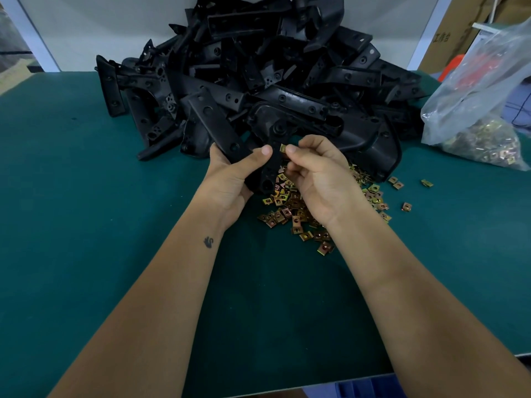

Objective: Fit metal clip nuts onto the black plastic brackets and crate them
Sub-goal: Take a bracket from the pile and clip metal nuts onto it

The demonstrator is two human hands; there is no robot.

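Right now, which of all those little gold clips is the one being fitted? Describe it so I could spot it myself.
Start at the big heap of black brackets at the back of the green table, then drop to the two hands just in front of it. The clip nut is pinched in the right hand's fingertips against the bracket that the left hand grips. It alone is lifted; the other clips lie loose on the table.

Only legible writing: three dark printed Chinese characters, apparently 工作台, on the side of a brown cardboard box (448, 35) at the top right, behind the white post. Characters small and slightly blurred, so reading uncertain. Small dark tattoo mark on the left forearm, a figure rather than lettering. Nothing readable on the black parts, the metal clips or the plastic bag.
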